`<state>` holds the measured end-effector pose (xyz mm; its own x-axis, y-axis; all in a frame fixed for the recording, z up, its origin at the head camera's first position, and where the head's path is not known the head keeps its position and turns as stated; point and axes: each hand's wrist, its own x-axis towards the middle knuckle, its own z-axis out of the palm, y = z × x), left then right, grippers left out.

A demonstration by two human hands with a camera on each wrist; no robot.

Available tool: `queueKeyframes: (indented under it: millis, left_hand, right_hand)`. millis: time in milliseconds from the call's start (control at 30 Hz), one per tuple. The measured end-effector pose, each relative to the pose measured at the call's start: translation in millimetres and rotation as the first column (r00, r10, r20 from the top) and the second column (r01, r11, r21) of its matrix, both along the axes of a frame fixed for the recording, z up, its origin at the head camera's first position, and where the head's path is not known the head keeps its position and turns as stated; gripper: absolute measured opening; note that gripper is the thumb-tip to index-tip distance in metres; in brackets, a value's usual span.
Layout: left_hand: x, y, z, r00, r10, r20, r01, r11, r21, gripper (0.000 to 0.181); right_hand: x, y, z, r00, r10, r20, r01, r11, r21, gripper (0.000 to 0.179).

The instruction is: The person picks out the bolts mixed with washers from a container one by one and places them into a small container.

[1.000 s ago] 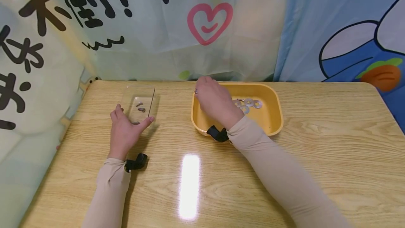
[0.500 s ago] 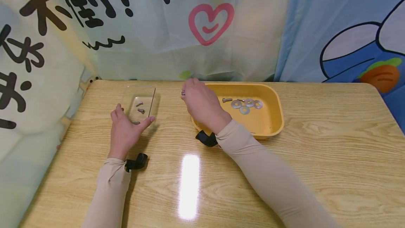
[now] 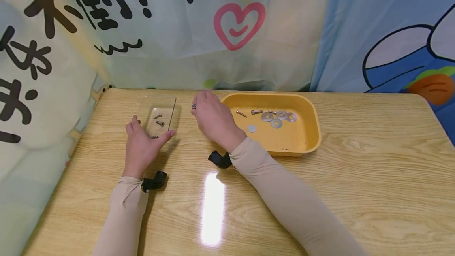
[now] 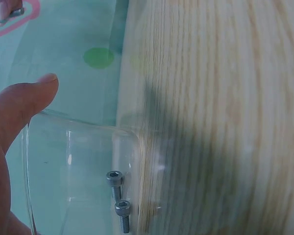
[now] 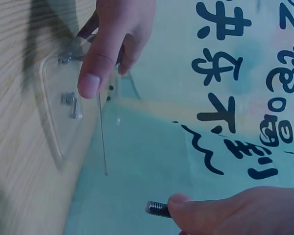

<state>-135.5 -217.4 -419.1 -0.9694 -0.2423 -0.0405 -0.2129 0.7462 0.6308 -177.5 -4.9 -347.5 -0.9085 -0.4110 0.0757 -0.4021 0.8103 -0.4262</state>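
My right hand pinches a metal socket head screw, whose threaded end sticks out past the thumb in the right wrist view. It hangs between the two containers, left of the yellow tray. On the left, my left hand grips a clear plastic box near its front, thumb on the right side and fingers on the left. Several socket head screws lie inside that box. In the tray lie several flat washers and several screws.
Both containers stand on a wood-grain table near its back edge. A printed cloth hangs behind the table. A bright light reflection lies on the tabletop in front.
My right hand has moved left from over the tray, carrying the screw towards the clear box. More washers and screws in the tray are uncovered. The left hand has stayed on the box.
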Motion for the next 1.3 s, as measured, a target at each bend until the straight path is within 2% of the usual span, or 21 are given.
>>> queueKeyframes:
  millis: [567,933,1300]
  left_hand:
    - [-1.3,0.5,-0.3,1.0,0.007,-0.007,-0.007,1.0,0.002,0.125]
    - [-2.5,0.2,-0.2,1.0,0.009,-0.015,-0.009,1.0,-0.015,0.125]
    - [-2.7,-0.1,-1.4,0.999,0.011,-0.03,-0.012,1.0,-0.016,0.124]
  right_hand:
    - [-7.2,-30.2,-16.2,0.998,0.0,0.068,0.003,0.999,-0.036,0.023]
    - [-10.4,-46.7,-26.7,0.998,0.036,0.056,-0.03,0.994,-0.106,0.024]
    - [-12.2,-57.5,-37.1,0.997,0.018,0.071,-0.004,0.981,-0.192,0.025]
